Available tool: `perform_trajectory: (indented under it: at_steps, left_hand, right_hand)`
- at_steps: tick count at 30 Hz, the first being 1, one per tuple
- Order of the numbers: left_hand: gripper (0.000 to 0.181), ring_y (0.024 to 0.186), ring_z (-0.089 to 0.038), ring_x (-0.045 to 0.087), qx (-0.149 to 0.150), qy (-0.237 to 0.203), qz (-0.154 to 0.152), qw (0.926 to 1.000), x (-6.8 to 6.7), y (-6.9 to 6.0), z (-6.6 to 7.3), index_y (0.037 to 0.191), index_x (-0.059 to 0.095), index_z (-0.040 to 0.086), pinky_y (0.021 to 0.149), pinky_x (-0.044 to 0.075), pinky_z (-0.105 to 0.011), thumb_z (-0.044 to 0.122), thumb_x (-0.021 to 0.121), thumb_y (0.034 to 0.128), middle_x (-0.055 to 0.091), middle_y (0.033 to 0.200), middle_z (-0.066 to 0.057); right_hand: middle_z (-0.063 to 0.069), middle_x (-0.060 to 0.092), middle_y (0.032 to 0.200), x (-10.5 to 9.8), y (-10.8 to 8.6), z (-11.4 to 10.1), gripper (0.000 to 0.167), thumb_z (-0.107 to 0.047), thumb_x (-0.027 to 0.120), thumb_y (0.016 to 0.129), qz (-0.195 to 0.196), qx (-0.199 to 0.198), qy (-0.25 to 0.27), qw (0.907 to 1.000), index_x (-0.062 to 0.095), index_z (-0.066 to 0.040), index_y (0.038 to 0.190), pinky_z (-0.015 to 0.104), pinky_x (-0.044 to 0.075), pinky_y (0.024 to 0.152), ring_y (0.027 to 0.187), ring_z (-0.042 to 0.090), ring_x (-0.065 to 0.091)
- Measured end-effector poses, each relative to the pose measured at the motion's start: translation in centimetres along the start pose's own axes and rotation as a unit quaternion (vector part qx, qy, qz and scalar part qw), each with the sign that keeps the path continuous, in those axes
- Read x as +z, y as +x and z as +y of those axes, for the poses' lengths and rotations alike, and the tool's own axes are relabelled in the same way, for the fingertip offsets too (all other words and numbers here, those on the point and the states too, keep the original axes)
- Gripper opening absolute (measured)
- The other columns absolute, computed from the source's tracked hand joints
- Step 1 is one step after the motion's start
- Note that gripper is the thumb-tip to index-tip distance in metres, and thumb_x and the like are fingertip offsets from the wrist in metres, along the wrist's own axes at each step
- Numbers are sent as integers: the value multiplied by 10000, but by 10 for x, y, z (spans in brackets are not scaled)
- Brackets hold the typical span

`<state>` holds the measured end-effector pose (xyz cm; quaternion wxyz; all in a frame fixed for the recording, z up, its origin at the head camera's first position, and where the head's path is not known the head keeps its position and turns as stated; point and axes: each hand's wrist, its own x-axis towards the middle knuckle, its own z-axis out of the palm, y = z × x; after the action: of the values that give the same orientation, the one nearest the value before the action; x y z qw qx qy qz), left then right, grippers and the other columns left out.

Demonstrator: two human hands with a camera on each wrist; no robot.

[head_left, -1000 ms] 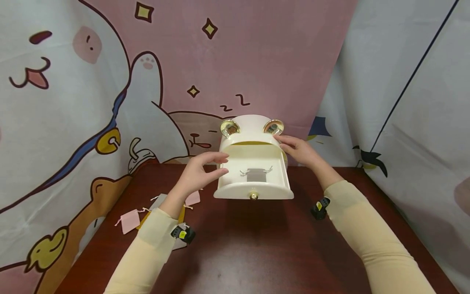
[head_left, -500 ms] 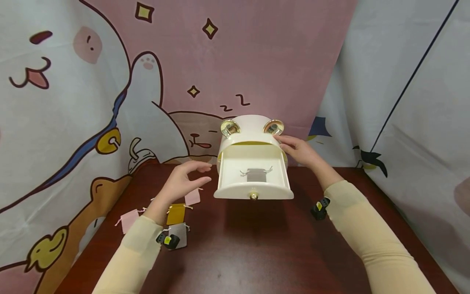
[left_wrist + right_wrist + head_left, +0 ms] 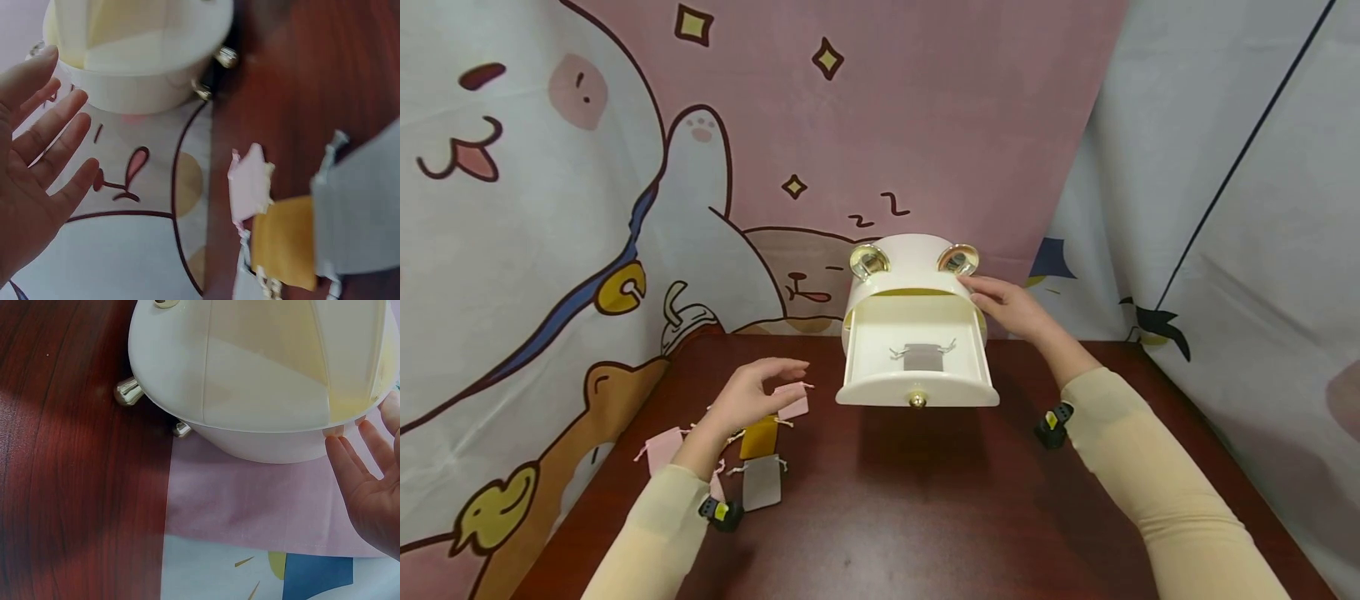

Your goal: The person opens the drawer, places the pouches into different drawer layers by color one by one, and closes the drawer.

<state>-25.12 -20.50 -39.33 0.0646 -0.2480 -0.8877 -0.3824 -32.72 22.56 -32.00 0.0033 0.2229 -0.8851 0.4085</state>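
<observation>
A white frog-shaped box [image 3: 917, 258] with gold-rimmed eyes stands at the back of the table. Its drawer [image 3: 880, 390] is pulled out and holds a small grey drawstring pouch [image 3: 923, 357]. My right hand [image 3: 1011, 310] rests its fingertips on the box's right side, as the right wrist view also shows. To the left of the drawer, my left hand [image 3: 748, 398] hovers with loosely bent fingers and nothing in it. Under and around it lie a pink pouch [image 3: 793, 403], a mustard pouch [image 3: 759, 438] and a grey pouch [image 3: 762, 485].
Another pink pouch [image 3: 662, 451] lies farther left, and one more pink pouch [image 3: 717, 482] is partly hidden by the left wrist. Dark red-brown table [image 3: 925, 525] stretches in front of the box. A cartoon-printed cloth [image 3: 940, 125] hangs close behind.
My left hand has moved away from the drawer's left side, going left and toward me over the pouches. My right hand and the box have stayed in place.
</observation>
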Motion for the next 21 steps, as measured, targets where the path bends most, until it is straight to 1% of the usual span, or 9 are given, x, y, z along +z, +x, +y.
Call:
perform_trajectory:
  at_steps: [2,4,8,9,12,15,17,21]
  left_hand:
    - [404,1078,-271,617,-27,7,-45,10000,2,-4,-6,1275,671,119,894,514,-502,199,762,889,681,1194,-39]
    - [401,1055,-285,617,-58,50,-78,9999,4,-9,-11,1273,674,119,884,515,-488,192,761,889,682,1181,-32]
    - [422,1052,-304,627,-188,30,-72,9998,10,-20,-22,1280,669,102,890,517,-519,160,772,876,688,1176,-38]
    - [432,1064,-299,632,-227,35,-81,9997,11,-23,-25,1290,662,97,905,509,-535,165,771,877,687,1187,-41]
    - [447,1089,-287,645,-364,111,-47,9993,14,-34,-36,1292,664,100,923,495,-554,227,774,878,692,1197,-41]
    - [447,1082,-274,653,-385,157,-12,9991,15,-45,-45,1275,675,95,927,489,-557,284,768,881,700,1183,-47]
    - [440,1060,-278,658,-370,112,14,9993,17,-53,-52,1259,685,89,916,495,-556,283,775,874,706,1162,-66]
    - [426,1026,-293,655,-448,25,-56,9990,20,-67,-63,1252,686,84,876,511,-547,245,782,870,711,1124,-83]
  right_hand:
    - [279,321,1531,-1,-3,-7,449,-75,463,1053,-8,-8,48,10000,389,30,1483,615,293,1086,1394,468,304]
    - [271,324,1534,-1,-2,-4,452,-92,465,1055,-10,-10,-15,10000,392,15,1488,612,297,1084,1394,463,307]
    - [224,331,1549,1,6,18,469,-162,477,1060,28,-81,-94,9999,396,-51,1508,594,300,1092,1407,424,312]
    - [221,335,1548,1,8,20,470,-164,480,1059,28,-87,-116,9999,398,-56,1509,595,301,1091,1406,423,315]
    - [212,340,1549,2,7,20,471,-165,489,1056,45,-104,-67,9999,404,-62,1507,589,301,1094,1408,413,316]
    - [202,344,1550,1,6,19,470,-174,494,1054,63,-95,-45,9999,413,-75,1506,584,301,1096,1412,404,315]
    - [199,342,1552,1,6,19,470,-179,494,1054,67,-76,-56,9999,414,-81,1507,582,300,1098,1414,400,313]
    - [199,340,1552,0,6,19,470,-182,493,1055,60,-63,-71,9999,415,-81,1507,578,298,1101,1414,400,312]
